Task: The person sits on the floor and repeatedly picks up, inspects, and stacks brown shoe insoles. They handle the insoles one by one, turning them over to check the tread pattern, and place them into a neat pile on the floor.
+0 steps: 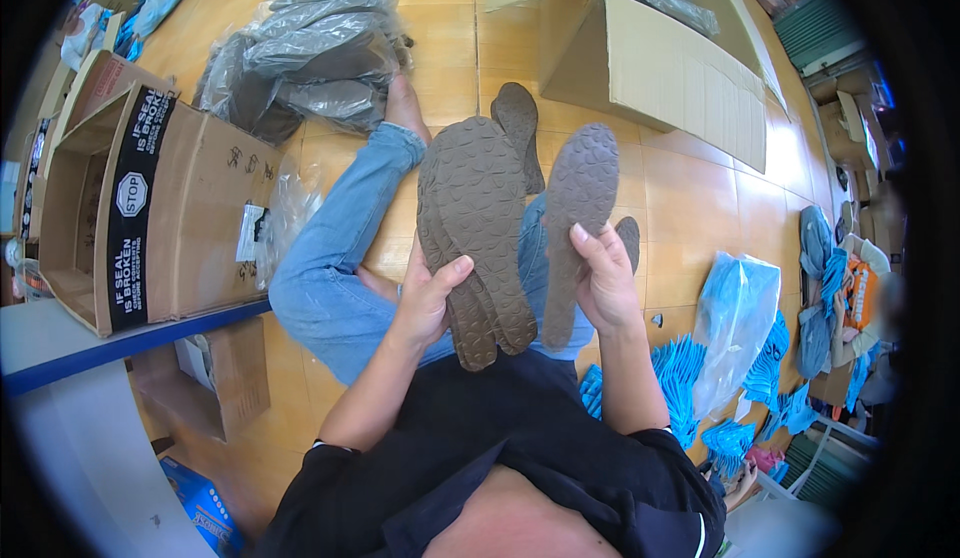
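My left hand is closed round a small stack of dark brown shoe soles, thumb on top of their patterned faces. The lower edges of at least two soles show in it. In my right hand a single-looking greyish-brown sole stands toe up, pinched with the thumb in front; whether another lies behind it I cannot tell. The two groups are held apart, side by side above my lap. Beyond them another dark sole is partly hidden by the stack. A further dark sole end shows behind my right hand.
Plastic-wrapped bundles of soles lie on the tiled floor at far left. An open carton stands far right, a taped carton at left by a blue-edged table. Blue pieces and a clear bag lie at right.
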`<state>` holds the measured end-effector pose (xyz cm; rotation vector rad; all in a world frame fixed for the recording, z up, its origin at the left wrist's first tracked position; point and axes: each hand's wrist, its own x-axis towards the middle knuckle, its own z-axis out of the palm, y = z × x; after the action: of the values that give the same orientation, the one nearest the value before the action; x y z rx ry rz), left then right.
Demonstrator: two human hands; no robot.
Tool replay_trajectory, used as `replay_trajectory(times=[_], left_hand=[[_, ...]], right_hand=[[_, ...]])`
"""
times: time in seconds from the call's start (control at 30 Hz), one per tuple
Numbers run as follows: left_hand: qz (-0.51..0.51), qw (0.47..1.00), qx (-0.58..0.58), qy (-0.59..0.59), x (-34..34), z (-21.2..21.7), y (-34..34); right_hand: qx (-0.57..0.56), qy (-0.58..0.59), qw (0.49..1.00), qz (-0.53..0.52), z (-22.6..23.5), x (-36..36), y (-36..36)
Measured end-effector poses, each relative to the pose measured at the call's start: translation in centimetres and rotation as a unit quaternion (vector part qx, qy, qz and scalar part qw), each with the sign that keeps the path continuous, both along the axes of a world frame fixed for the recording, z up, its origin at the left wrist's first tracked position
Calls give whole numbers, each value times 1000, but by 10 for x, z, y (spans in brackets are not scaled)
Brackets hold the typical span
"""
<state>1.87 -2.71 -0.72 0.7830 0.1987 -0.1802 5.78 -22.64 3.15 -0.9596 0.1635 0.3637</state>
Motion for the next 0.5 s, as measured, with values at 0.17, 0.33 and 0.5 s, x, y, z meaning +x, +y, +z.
replay_trajectory(times=[0.17,0.33,0.5], left_hand=[[15,997,50,-57,3,-3,-10],[21,998,-43,29,1,-3,1],[14,999,-46,6,0,0,5]], right_hand=[[-94,-106,988,55,-3,-6,19],[-50,-19,998,-17,-4,5,-13],[137,-19,990,-23,-6,6,-24]])
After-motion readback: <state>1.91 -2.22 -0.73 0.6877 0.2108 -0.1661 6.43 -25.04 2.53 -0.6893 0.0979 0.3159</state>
